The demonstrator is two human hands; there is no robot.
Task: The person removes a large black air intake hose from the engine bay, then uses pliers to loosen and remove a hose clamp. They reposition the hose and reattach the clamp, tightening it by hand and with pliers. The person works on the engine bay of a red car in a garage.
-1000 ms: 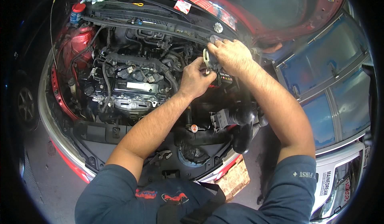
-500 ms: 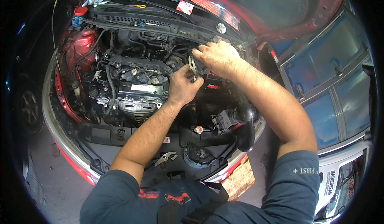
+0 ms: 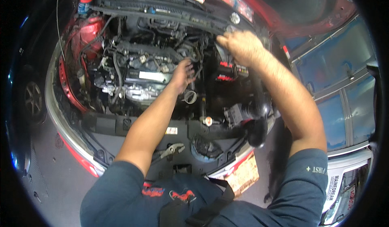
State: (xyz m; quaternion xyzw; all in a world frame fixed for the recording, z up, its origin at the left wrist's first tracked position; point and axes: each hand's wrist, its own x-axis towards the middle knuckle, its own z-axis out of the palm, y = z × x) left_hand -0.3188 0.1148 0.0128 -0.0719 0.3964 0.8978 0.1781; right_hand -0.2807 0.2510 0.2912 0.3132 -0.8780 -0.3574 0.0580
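Over the right side of the engine (image 3: 139, 75), my left hand (image 3: 183, 77) is open, its fingers apart and slightly blurred. Just below its palm is a pale metal ring (image 3: 189, 102) that looks like a hose clamp; whether it touches anything is unclear. My right hand (image 3: 243, 48) is farther back and to the right, above the black battery (image 3: 226, 70) with red markings. Its fingers are curled, and what they hold, if anything, is hidden. Several dark hoses and wires run between the two hands.
Slip-joint pliers (image 3: 172, 150) lie on the front panel beside a bowl (image 3: 194, 156) holding black material. A radiator cap (image 3: 208, 121) and a thick black air duct (image 3: 257, 132) are near the front right. A red-lidded blue jar (image 3: 84, 9) stands back left.
My hands have moved apart: the right went right toward the battery, and the left opened. The pale ring, earlier between both hands, is now lower, beneath my left palm. The view has shifted slightly.
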